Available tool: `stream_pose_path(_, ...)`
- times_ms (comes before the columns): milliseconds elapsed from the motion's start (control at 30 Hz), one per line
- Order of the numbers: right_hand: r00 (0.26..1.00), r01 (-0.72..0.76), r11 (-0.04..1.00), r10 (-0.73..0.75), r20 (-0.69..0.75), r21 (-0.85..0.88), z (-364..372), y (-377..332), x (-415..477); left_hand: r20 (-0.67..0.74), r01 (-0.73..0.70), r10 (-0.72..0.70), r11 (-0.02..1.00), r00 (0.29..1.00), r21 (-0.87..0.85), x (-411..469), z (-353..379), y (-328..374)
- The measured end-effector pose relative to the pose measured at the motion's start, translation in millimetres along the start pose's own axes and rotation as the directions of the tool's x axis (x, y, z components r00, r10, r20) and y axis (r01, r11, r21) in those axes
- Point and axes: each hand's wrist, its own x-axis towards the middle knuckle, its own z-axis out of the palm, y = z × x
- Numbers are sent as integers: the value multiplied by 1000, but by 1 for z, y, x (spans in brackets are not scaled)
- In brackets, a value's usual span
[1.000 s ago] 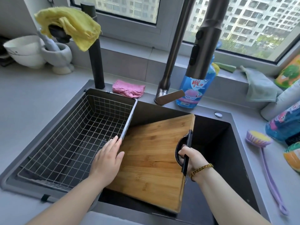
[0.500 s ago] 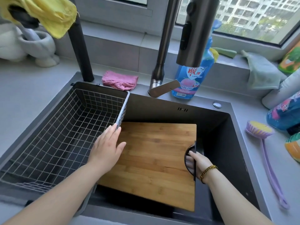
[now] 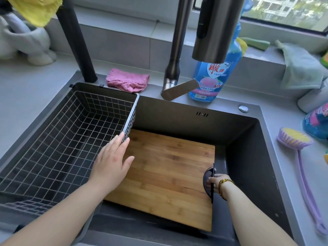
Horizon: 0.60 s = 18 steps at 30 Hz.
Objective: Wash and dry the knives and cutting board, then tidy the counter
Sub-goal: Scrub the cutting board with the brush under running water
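Centrally, in the head view, a bamboo cutting board [image 3: 170,174] lay roughly level inside the dark sink [image 3: 248,139], its left edge just beside the wire basket [image 3: 53,139] that filled the sink's left part.

- Left hand [image 3: 111,162]: flat, fingers straight and together, laid over the board's left edge, fingertips next to the basket's rim, grasping nothing.
- Right hand [image 3: 215,182]: fingers curled round the dark handle [image 3: 205,174] on the board's right edge; a beaded bracelet [image 3: 224,182] on the wrist.
- Faucet spray head [image 3: 213,29]: hung above the back of the sink.
- Blue dish soap bottle [image 3: 213,77]: upright on the desk [image 3: 26,86], behind the faucet.
- Pink cloth [image 3: 127,80]: bunched on the rim behind the basket.
- Purple long-handled brush [image 3: 294,139]: flat on the desk, right of the sink.
- Yellow cloth [image 3: 35,8]: draped at upper left.
- Pale green cloth [image 3: 301,66]: on the window ledge, upper right.
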Motion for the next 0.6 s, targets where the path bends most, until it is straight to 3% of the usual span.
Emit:
stream_pose_path(233, 998, 4, 991, -12, -62, -136, 4, 7, 24, -4, 8, -8, 1000, 1000, 2, 1, 2, 0)
stream_pose_path(433, 996, 33, 933, -62, -70, -360, 3, 2, 17, -9, 8, -8, 1000, 1000, 4, 0, 1, 2)
stream_pose_path(533, 981, 107, 862, -172, -87, -496, -1, -14, -1, -22, -1, 1, 1000, 1000, 7, -1, 0, 2)
stream_pose_path(600, 942, 220, 840, -315, -116, -495, -1, -33, -16, -32, -10, 10, 1000, 999, 18, -1, 0, 2)
